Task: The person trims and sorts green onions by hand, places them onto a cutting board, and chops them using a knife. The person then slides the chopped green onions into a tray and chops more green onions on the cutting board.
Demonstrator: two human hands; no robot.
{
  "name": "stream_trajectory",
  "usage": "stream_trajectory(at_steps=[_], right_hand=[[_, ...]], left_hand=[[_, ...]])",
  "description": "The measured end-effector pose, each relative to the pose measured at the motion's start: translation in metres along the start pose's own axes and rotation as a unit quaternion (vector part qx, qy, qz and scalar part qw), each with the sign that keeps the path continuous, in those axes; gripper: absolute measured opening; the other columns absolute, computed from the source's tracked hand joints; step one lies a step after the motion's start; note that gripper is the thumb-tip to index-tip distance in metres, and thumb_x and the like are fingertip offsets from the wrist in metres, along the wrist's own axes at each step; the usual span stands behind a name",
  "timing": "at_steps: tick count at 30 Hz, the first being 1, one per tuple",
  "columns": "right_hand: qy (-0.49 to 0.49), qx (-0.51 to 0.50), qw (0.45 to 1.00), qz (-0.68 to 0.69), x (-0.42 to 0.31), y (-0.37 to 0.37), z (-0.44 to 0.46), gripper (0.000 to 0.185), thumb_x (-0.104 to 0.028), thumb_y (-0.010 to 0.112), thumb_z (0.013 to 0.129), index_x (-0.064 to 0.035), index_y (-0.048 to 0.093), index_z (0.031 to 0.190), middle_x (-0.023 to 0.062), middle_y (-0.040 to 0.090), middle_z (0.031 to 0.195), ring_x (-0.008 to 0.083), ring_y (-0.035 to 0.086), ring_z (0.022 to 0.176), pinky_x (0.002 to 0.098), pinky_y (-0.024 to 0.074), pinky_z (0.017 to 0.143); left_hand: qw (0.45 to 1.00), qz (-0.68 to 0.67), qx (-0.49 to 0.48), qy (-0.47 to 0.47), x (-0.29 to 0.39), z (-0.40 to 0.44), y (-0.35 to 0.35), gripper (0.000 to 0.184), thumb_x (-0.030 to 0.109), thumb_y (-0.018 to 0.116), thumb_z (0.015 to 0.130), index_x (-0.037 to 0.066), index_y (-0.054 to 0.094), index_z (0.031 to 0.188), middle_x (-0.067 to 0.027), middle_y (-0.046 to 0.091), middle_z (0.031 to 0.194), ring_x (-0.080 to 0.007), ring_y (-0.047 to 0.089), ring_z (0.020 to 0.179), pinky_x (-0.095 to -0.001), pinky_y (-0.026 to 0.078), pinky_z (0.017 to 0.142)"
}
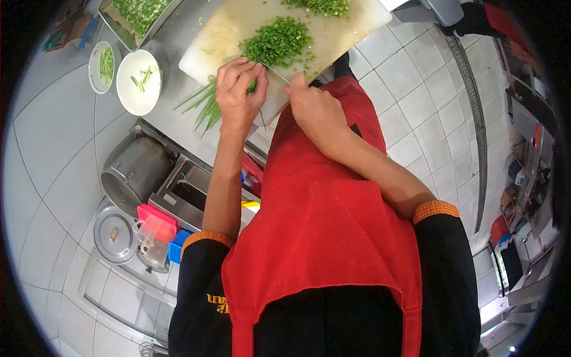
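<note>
Green scallion stalks (208,110) overhang pale cutting board (199,56), eight o'clock; left hand (239,92) bunched over them, right hand (315,110) clenched on thin knife (276,73); round white bowl (138,95), ten.

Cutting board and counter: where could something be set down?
Bare board shows between the larger chopped heap and the edge nearest the large bowl; bare counter between that bowl and the stalks. Crowded: where left hand, stalks and knife meet.

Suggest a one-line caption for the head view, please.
Left hand on scallions, right hand on a knife, beside chopped greens on a board.
</note>
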State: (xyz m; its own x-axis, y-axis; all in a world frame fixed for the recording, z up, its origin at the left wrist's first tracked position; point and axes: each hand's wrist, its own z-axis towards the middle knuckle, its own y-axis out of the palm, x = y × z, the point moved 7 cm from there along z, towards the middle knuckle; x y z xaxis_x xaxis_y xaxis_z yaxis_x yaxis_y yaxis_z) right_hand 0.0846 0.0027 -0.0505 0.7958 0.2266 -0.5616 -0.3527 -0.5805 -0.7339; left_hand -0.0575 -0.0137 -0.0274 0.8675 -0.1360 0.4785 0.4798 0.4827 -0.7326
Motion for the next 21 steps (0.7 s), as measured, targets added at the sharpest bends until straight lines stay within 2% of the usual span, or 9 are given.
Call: stream_trajectory(at_steps=[4, 6, 9, 19, 21], right_hand=[[0.031, -0.036, 0.999, 0.002, 0.026, 0.0, -0.03, 0.029, -0.03, 0.043, 0.103, -0.0023, 0.04, 0.096, 0.0255, 0.063, 0.066, 0.0466, 0.064, 0.063, 0.0571, 0.051, 0.054], [0.049, -0.067, 0.996, -0.044, 0.037, 0.001, -0.042, 0.031, -0.032, 0.044, 0.102, -0.002, 0.043, 0.094, 0.0228, 0.065, 0.067, 0.0422, 0.068, 0.065, 0.0539, 0.0541, 0.054], [0.043, -0.077, 0.996, -0.024, 0.045, -0.003, -0.053, 0.032, -0.033, 0.042, 0.103, -0.0021, 0.041, 0.094, 0.0237, 0.064, 0.065, 0.0433, 0.066, 0.063, 0.0549, 0.0524, 0.052], [0.015, -0.073, 0.997, -0.014, 0.055, -0.026, -0.057, 0.032, -0.032, 0.043, 0.103, -0.0016, 0.039, 0.095, 0.0251, 0.062, 0.064, 0.0482, 0.063, 0.063, 0.058, 0.05, 0.054], [-0.016, -0.024, 1.0, -0.003, 0.04, -0.041, -0.049, 0.031, -0.031, 0.045, 0.102, -0.0011, 0.041, 0.095, 0.0256, 0.064, 0.071, 0.0497, 0.062, 0.063, 0.0588, 0.0493, 0.054]], left_hand=[[1.0, -0.016, 0.004, 0.007, 0.0, -0.001, 0.0, 0.023, -0.003, 0.08, 0.067, 0.008, 0.069, 0.085, -0.0048, 0.066, 0.089, -0.026, 0.065, 0.093, -0.036, 0.054, 0.08], [1.0, -0.013, -0.006, 0.003, 0.0, -0.002, 0.0, 0.022, -0.002, 0.08, 0.069, 0.008, 0.07, 0.086, -0.0051, 0.066, 0.09, -0.0264, 0.065, 0.094, -0.037, 0.054, 0.082], [1.0, 0.015, -0.011, 0.017, 0.004, -0.001, -0.002, 0.021, -0.003, 0.081, 0.069, 0.007, 0.071, 0.084, -0.0061, 0.068, 0.092, -0.0248, 0.067, 0.093, -0.0353, 0.054, 0.082], [1.0, 0.004, -0.017, -0.016, 0.002, -0.01, -0.015, 0.02, -0.002, 0.08, 0.07, 0.007, 0.072, 0.086, -0.0067, 0.067, 0.095, -0.0264, 0.066, 0.095, -0.0362, 0.054, 0.082], [1.0, -0.016, -0.013, -0.02, 0.002, -0.01, -0.014, 0.022, -0.003, 0.078, 0.07, 0.006, 0.07, 0.089, -0.0075, 0.066, 0.095, -0.0289, 0.065, 0.096, -0.0385, 0.054, 0.082]])
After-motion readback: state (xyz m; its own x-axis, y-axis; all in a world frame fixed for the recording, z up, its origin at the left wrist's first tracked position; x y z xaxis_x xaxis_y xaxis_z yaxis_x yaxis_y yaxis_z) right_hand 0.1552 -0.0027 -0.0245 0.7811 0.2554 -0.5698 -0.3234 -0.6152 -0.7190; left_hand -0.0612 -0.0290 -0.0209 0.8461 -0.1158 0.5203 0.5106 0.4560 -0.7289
